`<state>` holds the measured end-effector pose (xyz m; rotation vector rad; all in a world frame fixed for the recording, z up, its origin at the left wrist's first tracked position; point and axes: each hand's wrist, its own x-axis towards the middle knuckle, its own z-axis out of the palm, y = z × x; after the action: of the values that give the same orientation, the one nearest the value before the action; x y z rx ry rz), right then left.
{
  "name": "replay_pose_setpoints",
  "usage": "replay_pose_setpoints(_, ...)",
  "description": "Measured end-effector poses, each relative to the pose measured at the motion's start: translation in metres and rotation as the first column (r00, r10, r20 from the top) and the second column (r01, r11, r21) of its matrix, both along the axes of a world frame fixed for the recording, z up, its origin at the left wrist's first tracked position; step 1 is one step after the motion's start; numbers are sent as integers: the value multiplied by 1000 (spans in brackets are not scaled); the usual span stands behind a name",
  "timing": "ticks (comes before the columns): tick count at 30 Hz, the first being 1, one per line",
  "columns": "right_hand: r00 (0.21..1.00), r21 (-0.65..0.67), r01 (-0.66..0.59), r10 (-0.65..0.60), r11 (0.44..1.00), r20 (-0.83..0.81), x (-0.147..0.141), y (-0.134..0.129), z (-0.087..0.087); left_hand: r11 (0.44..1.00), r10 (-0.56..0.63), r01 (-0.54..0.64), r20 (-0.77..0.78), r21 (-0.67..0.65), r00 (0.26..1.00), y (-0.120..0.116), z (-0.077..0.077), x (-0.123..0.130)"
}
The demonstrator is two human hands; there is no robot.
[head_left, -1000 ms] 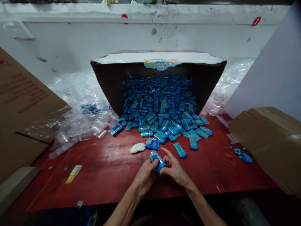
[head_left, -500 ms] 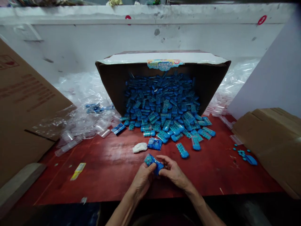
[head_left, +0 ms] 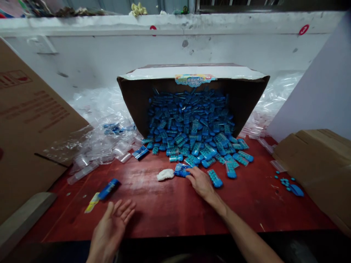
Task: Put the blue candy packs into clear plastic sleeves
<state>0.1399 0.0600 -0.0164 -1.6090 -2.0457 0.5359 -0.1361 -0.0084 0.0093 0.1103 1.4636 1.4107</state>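
Observation:
My left hand [head_left: 112, 224] is open, palm up with fingers stretched out, above the left front of the red table. Just beyond its fingertips is a blue-wrapped packet [head_left: 109, 189], apart from the hand, by a yellow-and-white label strip [head_left: 92, 203]; whether the packet touches the table I cannot tell. My right hand [head_left: 201, 182] reaches forward, thumb and fingers closed on the right edge of a blue printed plastic wrapper [head_left: 181, 170]. Left of that wrapper lies a white crumpled wad [head_left: 165, 174]. To the right rests a clear-and-blue pack of turquoise beads [head_left: 215, 178].
A carton [head_left: 131, 106] on its side spills many blue bead packs [head_left: 192, 128] onto the table [head_left: 153, 208]. Clear plastic sleeves [head_left: 95, 135] are heaped to its left, more behind right. Cardboard boxes [head_left: 30, 109] flank both sides. Loose turquoise beads [head_left: 285, 181] lie at right.
Both hands held a blue packet together at the front. My left hand has let it go and moved left; the packet is now at the left. My right hand has moved forward to the blue wrapper.

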Motion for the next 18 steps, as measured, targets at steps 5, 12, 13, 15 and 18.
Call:
replay_pose_setpoints(5,985,23,94,-97,995,140,-17,11,-17,973,-231,231,15,4,973,-2,-12,46)
replay_pose_setpoints(12,973,61,83,-94,995,211,-13,13,-22,810,-580,584,-71,55,812,30,-26,125)
replay_pose_setpoints(13,972,62,84,-96,994,215,-12,16,-22,798,-592,602,-140,41,794,38,-28,129)
replay_pose_setpoints(15,969,66,90,-103,994,224,-10,22,-23,795,-582,607,-271,12,767,55,-32,131)
replay_pose_setpoints(18,971,77,78,-93,994,219,-9,29,-24,793,-580,609,-322,-15,748,77,-36,126)
